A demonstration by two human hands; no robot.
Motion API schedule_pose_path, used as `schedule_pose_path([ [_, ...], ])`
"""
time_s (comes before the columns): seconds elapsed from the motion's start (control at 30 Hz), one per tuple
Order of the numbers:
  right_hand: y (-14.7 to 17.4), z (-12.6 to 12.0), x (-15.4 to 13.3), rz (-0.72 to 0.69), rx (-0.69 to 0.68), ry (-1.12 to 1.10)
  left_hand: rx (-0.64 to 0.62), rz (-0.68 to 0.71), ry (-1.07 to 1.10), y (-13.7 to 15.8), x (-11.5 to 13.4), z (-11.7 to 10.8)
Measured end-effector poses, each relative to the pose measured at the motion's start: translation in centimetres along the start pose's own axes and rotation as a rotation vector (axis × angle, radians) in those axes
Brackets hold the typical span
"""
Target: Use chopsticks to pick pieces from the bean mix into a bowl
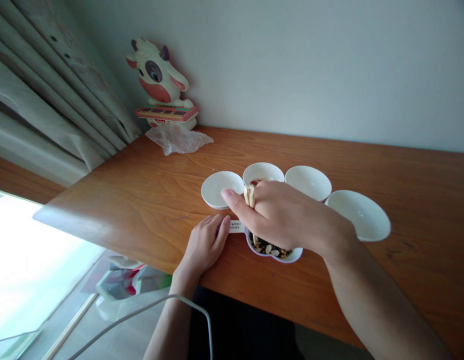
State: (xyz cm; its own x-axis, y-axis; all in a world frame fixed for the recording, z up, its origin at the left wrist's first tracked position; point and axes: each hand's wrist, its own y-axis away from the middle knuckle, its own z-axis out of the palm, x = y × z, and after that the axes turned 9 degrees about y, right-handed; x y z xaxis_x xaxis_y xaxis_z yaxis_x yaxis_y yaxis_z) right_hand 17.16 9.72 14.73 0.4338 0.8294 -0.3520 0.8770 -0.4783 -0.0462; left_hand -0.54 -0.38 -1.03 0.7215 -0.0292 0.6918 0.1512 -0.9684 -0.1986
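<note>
My left hand is closed round the handle of a purple-rimmed bowl, just beside a white label on it. A mix of dark bits, pale slices and small yellowish pieces lies in this bowl. Above it, my right hand grips a pair of wooden chopsticks. Their lower part reaches down into the mix, and my palm hides much of the bowl. Just behind the hand, a white bowl has something reddish-brown in it, partly covered by my fingers.
More white bowls stand in an arc: one on the left and two to the right. A cow-shaped toy keyboard and a clear plastic bag are at the back left of the wooden table. A grey cable hangs in front.
</note>
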Motion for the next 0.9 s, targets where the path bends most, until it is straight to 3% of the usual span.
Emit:
schedule_pose_path([
  [0.37, -0.2, -0.6, -0.2, 0.024, 0.075, -0.056, -0.022, -0.022, 0.006, -0.1, 0.5, -0.1],
  [0.53, 0.2, -0.8, -0.1, 0.078, 0.014, -0.129, -0.021, -0.017, 0.012, -0.1, 0.4, -0.1],
  [0.9, 0.4, 0.3, -0.3, -0.064, -0.027, 0.059, 0.024, 0.044, -0.016, -0.1, -0.7, 0.2],
])
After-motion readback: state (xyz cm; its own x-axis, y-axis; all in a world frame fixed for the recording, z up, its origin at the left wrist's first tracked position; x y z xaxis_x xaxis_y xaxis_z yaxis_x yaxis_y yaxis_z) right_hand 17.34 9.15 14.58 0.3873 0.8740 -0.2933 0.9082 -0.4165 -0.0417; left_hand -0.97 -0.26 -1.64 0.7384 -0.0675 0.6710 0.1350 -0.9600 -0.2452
